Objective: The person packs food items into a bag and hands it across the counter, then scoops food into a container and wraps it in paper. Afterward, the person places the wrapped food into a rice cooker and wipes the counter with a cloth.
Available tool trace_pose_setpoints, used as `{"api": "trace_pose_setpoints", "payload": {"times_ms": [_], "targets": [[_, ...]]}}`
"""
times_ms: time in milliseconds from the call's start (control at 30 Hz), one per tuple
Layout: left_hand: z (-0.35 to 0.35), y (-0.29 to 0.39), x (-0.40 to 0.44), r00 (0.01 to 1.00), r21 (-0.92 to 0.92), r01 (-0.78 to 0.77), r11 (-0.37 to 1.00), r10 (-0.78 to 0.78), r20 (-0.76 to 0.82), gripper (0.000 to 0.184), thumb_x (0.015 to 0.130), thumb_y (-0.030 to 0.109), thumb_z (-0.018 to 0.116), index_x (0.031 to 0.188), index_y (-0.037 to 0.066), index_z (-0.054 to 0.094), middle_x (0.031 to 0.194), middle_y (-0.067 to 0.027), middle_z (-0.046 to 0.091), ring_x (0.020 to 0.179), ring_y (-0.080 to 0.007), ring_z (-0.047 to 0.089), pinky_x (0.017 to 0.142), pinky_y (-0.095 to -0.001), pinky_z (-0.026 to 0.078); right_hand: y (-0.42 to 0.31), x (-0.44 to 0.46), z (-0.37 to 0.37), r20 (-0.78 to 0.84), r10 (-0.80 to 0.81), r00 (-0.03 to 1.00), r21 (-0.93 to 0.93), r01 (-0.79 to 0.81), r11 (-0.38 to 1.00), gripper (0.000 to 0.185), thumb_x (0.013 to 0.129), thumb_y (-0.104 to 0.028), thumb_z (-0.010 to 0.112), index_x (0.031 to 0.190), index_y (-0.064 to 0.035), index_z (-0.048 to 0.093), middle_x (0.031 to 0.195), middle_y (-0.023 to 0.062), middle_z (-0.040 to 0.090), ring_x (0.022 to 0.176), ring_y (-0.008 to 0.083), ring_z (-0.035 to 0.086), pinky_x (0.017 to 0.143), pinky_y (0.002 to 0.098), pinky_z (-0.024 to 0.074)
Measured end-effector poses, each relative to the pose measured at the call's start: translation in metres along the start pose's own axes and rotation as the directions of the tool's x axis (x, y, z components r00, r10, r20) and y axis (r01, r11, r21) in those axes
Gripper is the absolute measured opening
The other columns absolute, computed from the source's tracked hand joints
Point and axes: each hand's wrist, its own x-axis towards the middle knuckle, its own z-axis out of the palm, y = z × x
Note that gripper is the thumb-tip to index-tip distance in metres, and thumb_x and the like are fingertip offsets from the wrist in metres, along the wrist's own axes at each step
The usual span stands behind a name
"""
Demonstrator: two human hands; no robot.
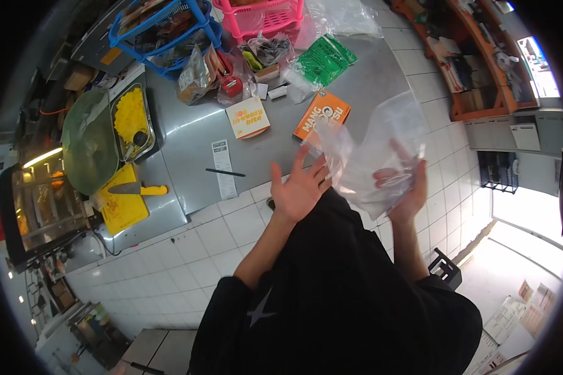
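Note:
My left hand (pixel 300 189) is palm up with its fingers spread, beside the near edge of a clear plastic bag (pixel 372 159). The bag hangs over the table's right corner. My right hand (pixel 413 190) is at the bag's right side, with some fingers seen through the plastic; the fingers are apart, and the bag lies against them. Beyond the bag stands an orange box (pixel 323 116) with printed letters, partly covered by the plastic. A white and yellow box (pixel 248 118) sits to its left. A paper receipt (pixel 224 169) lies nearer, with a black pen (pixel 225 172) across it.
A knife (pixel 137 189) lies on a yellow cutting board (pixel 126 209) at the left, near a metal tray (pixel 149 119) of yellow food. Blue baskets (pixel 169 37), a pink basket (pixel 261 26) and a green packet (pixel 327 59) stand along the back. Orange shelves (pixel 466 69) are at right.

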Motion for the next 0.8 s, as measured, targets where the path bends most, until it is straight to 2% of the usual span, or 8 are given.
{"api": "trace_pose_setpoints", "payload": {"times_ms": [67,167,233,267,367,533,633,800], "targets": [[-0.025,-0.017,0.008,0.983,0.244,-0.047,0.969,0.002,0.184,0.073,0.098,0.060,0.049,0.152,0.012,0.037,0.154,-0.0121,0.039,0.144,-0.0280,0.032,0.117,-0.0438,0.029,0.023,-0.026,0.016,-0.037,0.092,0.995,-0.010,-0.092,0.996,0.079,0.103,-0.059,0.032,0.152,0.0028,0.026,0.102,0.0240,0.068,0.072,0.0282,0.071,0.075,0.0455,0.0603],[-0.133,-0.046,-0.113,0.907,0.062,0.335,0.940,-0.304,-0.290,0.063,0.105,0.048,0.041,0.151,0.005,0.037,0.154,-0.0144,0.039,0.142,-0.0259,0.037,0.116,-0.0395,0.033,0.076,-0.066,0.037,0.028,0.284,0.959,0.074,-0.285,0.956,0.074,0.104,-0.055,0.034,0.147,0.0051,0.034,0.104,0.0225,0.069,0.070,0.0273,0.070,0.071,0.0416,0.0597],[-0.154,-0.051,-0.109,0.929,0.430,0.057,0.901,-0.206,0.309,0.063,0.106,0.044,0.037,0.153,0.002,0.030,0.156,-0.0165,0.036,0.142,-0.0269,0.039,0.116,-0.0359,0.034,0.090,-0.070,0.060,0.072,0.262,0.962,0.094,-0.268,0.959,0.068,0.104,-0.052,0.035,0.143,0.0042,0.039,0.113,0.0225,0.066,0.070,0.0279,0.069,0.070,0.0413,0.0595],[-0.180,-0.042,-0.135,0.981,0.966,-0.172,0.195,-0.050,0.185,0.067,0.105,0.048,0.038,0.154,0.003,0.029,0.157,-0.0169,0.034,0.142,-0.0286,0.038,0.115,-0.0354,0.035,0.094,-0.075,0.073,0.075,0.228,0.971,0.108,-0.236,0.966,0.064,0.105,-0.050,0.037,0.141,0.0031,0.041,0.116,0.0224,0.065,0.070,0.0284,0.069,0.070,0.0416,0.0595],[-0.096,-0.005,-0.163,0.989,0.510,0.103,0.854,-0.035,-0.141,0.075,0.097,0.053,0.049,0.150,0.001,0.034,0.147,-0.0171,0.043,0.134,-0.0305,0.045,0.109,-0.0415,0.040,0.092,-0.082,0.096,0.100,0.035,0.994,0.150,-0.050,0.987,0.044,0.108,-0.040,0.036,0.126,-0.0020,0.047,0.106,0.0167,0.062,0.071,0.0273,0.069,0.065,0.0393,0.0580],[0.004,0.055,-0.199,0.997,-0.025,-0.057,0.998,0.059,0.047,0.090,0.085,0.062,0.067,0.142,-0.003,0.042,0.129,-0.0176,0.057,0.119,-0.0336,0.057,0.099,-0.0516,0.047,0.085,-0.085,0.078,0.073,-0.247,0.966,-0.050,0.251,0.967,0.028,0.111,-0.029,0.030,0.097,-0.0084,0.042,0.086,0.0051,0.049,0.068,0.0196,0.066,0.053,0.0325,0.0515],[-0.005,0.067,-0.199,0.992,0.314,-0.107,0.943,0.124,-0.033,0.078,0.088,0.064,0.063,0.128,-0.003,0.055,0.119,-0.0172,0.061,0.112,-0.0372,0.059,0.093,-0.0581,0.047,0.083,-0.090,0.057,0.069,-0.237,0.969,-0.055,0.241,0.969,0.028,0.111,-0.032,0.030,0.098,-0.0088,0.039,0.084,0.0042,0.048,0.069,0.0154,0.063,0.053,0.0284,0.0492],[-0.026,0.068,-0.161,0.904,0.775,0.014,0.632,0.324,-0.280,0.018,0.099,0.013,0.062,0.104,-0.004,0.066,0.094,-0.0094,0.070,0.085,-0.0181,0.068,0.079,-0.0330,0.058,0.129,-0.059,-0.007,-0.031,-0.482,0.876,-0.624,0.359,0.694,0.020,0.108,-0.024,0.040,0.101,-0.0060,0.041,0.087,0.0083,0.049,0.080,0.0249,0.067,0.061,0.0365,0.0510]]}}
